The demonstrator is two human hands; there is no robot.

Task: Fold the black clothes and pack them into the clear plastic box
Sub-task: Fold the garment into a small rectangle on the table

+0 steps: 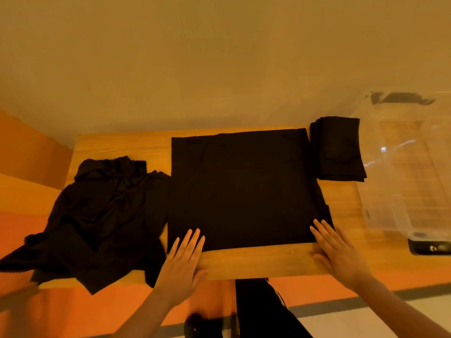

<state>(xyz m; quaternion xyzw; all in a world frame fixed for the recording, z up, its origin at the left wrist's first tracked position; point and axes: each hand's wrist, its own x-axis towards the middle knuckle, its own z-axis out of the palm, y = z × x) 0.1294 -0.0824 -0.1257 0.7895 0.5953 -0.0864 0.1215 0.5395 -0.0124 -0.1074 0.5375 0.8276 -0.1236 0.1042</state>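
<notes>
Black garment folded flat and square on table, left hand and right hand grip released, flat on near edge

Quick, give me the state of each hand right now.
Left hand: open, fingers straight, fingertips on the near left edge of the flat black garment.
Right hand: open, fingers straight, on its near right corner.

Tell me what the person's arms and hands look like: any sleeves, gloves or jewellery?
Both forearms are bare as far as the picture shows, with no sleeve in view. The left hand and the right hand wear no gloves, and no rings, watch or bracelet show on the fingers or wrists. Nothing is marked or strapped on either arm. The warm orange lighting tints everything.
</notes>
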